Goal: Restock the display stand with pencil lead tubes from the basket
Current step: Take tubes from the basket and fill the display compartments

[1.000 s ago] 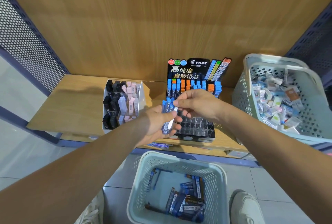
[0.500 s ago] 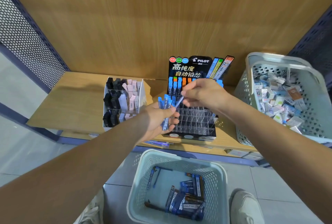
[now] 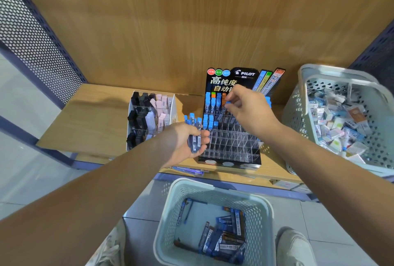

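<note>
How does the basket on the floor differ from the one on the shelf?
The floor basket sits below the hands and holds a few dark blue lead tubes, its bottom partly bare. The shelf basket stands right of the display stand, piled with mixed small packs. Both are pale, perforated plastic.

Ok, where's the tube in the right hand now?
Head view, centre: the tube is pinched in the right hand, tilted over the stand's upper rows, beside the blue-capped tubes already slotted there.
</note>
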